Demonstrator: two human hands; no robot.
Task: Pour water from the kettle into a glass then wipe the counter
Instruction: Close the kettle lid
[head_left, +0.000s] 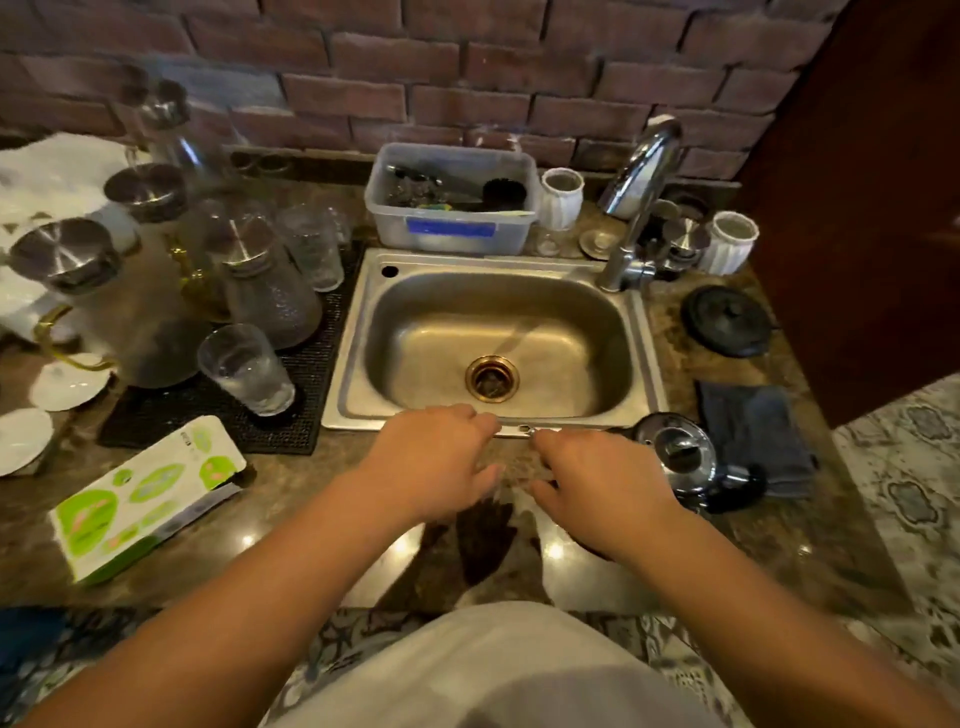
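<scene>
— What's on the surface (291, 499)?
— A sink (496, 338), the kettle (685, 457) at its right front corner, a glass (247, 369) on the left mat.
— And the hands?
— Left hand (434, 462) and right hand (602, 483) hover spread, holding nothing.

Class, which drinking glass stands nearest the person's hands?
The clear tumbler alone at the black mat's front edge; the other glasses cluster farther back among the jugs.
</scene>
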